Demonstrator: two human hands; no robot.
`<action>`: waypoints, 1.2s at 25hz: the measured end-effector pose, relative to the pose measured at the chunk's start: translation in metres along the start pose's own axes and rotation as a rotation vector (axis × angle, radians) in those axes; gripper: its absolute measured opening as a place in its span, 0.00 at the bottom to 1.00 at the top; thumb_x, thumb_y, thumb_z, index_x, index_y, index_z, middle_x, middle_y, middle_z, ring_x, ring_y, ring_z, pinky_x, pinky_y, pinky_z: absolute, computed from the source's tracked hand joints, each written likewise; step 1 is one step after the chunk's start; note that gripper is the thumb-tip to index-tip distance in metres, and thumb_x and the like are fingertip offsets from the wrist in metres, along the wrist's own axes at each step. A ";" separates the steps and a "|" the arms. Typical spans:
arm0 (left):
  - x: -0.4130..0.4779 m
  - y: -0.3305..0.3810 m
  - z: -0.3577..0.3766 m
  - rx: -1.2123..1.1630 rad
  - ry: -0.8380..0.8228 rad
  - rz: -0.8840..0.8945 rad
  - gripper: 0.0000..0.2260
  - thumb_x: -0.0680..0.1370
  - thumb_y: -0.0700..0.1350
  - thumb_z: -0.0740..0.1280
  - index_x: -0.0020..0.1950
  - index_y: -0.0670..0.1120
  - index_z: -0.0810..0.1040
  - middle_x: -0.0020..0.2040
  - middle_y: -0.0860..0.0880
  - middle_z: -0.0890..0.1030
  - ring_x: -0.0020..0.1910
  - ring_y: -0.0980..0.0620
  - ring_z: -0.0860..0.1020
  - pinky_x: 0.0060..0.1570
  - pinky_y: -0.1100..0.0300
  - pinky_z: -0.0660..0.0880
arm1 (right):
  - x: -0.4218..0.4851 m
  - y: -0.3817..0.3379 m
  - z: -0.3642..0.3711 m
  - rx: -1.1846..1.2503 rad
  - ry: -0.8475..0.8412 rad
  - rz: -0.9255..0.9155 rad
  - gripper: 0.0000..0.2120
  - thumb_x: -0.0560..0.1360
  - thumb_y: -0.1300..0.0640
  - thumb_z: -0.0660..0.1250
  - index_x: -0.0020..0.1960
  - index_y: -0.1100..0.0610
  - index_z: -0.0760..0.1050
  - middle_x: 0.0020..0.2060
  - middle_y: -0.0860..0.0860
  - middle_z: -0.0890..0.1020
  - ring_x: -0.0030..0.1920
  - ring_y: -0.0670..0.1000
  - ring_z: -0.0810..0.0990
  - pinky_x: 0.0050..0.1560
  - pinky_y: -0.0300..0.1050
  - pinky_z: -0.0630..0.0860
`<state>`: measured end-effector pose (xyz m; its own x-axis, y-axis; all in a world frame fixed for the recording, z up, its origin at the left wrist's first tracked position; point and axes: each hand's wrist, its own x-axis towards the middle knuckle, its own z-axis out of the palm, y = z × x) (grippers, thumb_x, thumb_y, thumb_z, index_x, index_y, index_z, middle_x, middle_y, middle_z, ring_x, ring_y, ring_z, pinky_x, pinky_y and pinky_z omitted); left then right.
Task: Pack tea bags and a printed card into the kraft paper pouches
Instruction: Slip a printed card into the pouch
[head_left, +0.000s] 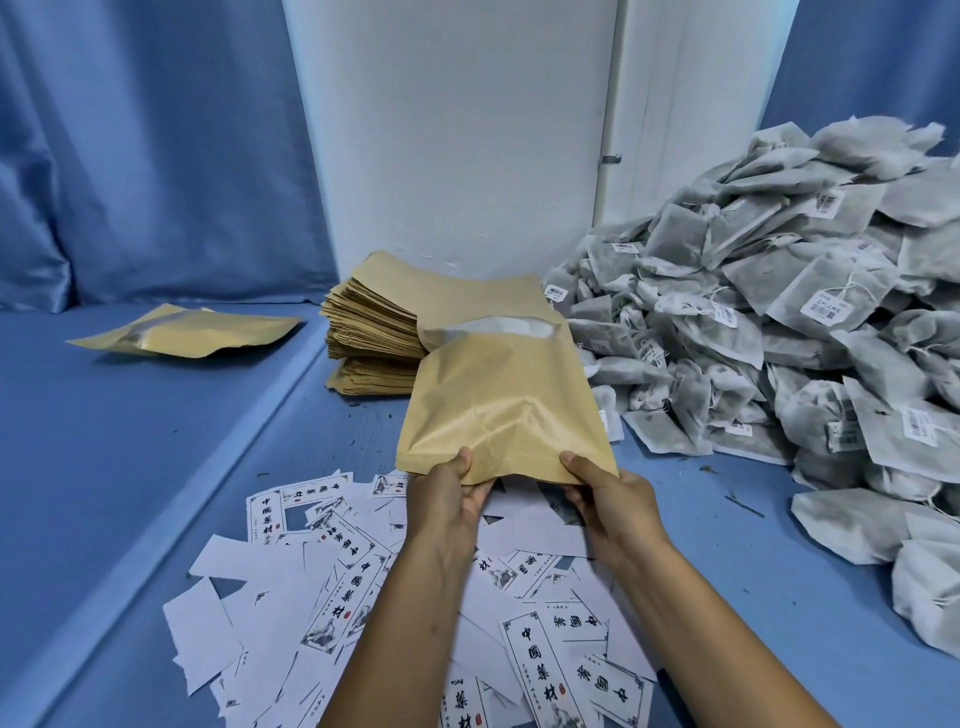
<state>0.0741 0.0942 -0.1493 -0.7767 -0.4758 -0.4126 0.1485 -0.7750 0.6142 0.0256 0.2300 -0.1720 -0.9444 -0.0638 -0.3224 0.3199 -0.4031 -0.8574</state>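
Both hands hold one tan kraft paper pouch by its bottom edge, mouth pointing away from the person. The left hand pinches the pouch's near left corner, thumb on top and fingers curled beneath. The right hand pinches the near right corner the same way. The pouch bulges and something white shows in its open mouth, so it appears loaded. Whether that is tea bags, a card or both cannot be told. Gripping the closed end with the mouth raised would, in my judgement, let the contents settle toward the bottom and keep them from spilling.

All positions below are given relative to the held pouch. Directly behind it, against the white wall panel, stands the stack of flat empty kraft pouches, near enough for the next pick. To its right, and spreading toward the person, lies the large heap of grey-white filter-paper tea bags with barcode tags. Directly beneath it and nearer the person are scattered white printed cards with black characters, lying on the blue table surface. Well to its left, apart from the supplies, lies a single filled kraft pouch, probably a finished unit. The held pouch likely belongs there next.
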 end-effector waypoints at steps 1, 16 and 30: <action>0.000 0.000 0.000 0.005 0.001 0.005 0.17 0.78 0.29 0.62 0.66 0.36 0.70 0.56 0.38 0.78 0.46 0.43 0.79 0.42 0.50 0.75 | 0.001 0.001 -0.001 0.026 0.004 -0.002 0.09 0.70 0.65 0.72 0.38 0.62 0.72 0.23 0.52 0.75 0.22 0.47 0.72 0.23 0.35 0.72; 0.001 -0.016 0.003 0.062 -0.013 0.113 0.15 0.78 0.31 0.63 0.64 0.34 0.72 0.56 0.37 0.80 0.51 0.43 0.81 0.37 0.57 0.81 | -0.012 0.008 0.013 0.207 -0.051 -0.003 0.06 0.70 0.65 0.73 0.41 0.62 0.76 0.27 0.53 0.78 0.27 0.49 0.74 0.29 0.36 0.76; 0.001 -0.037 0.006 0.101 0.001 0.116 0.16 0.76 0.30 0.64 0.64 0.35 0.73 0.56 0.38 0.80 0.53 0.42 0.81 0.37 0.59 0.82 | -0.016 0.006 0.014 0.073 -0.064 -0.067 0.06 0.71 0.67 0.71 0.37 0.63 0.75 0.32 0.56 0.77 0.32 0.53 0.73 0.34 0.43 0.71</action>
<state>0.0643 0.1248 -0.1684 -0.7574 -0.5604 -0.3351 0.1750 -0.6687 0.7226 0.0416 0.2158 -0.1660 -0.9671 -0.0920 -0.2370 0.2519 -0.4733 -0.8441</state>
